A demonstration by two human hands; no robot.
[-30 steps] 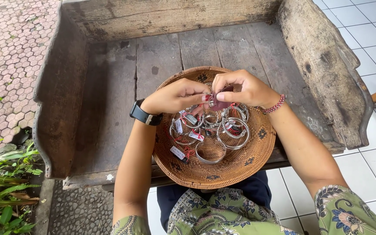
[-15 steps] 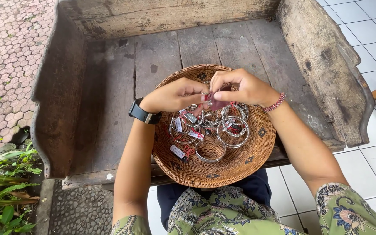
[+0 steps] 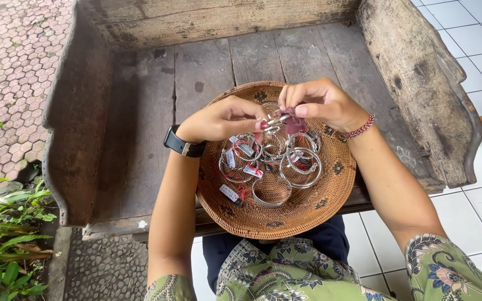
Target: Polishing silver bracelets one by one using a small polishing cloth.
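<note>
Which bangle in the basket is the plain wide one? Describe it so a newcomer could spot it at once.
On the weathered wooden bench sits a round woven basket full of silver bangles. Look at the side nearest the person, below both hands: the wide bangle lies there. Unlike its thinner, stacked neighbours, it is one broad smooth band lying apart.

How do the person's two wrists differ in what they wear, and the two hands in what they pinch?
The left wrist carries a black smartwatch; the right wrist a red beaded bracelet. The left hand pinches a small silver piece; the right hand pinches a dark red cloth. Both hover over the woven basket.
</note>
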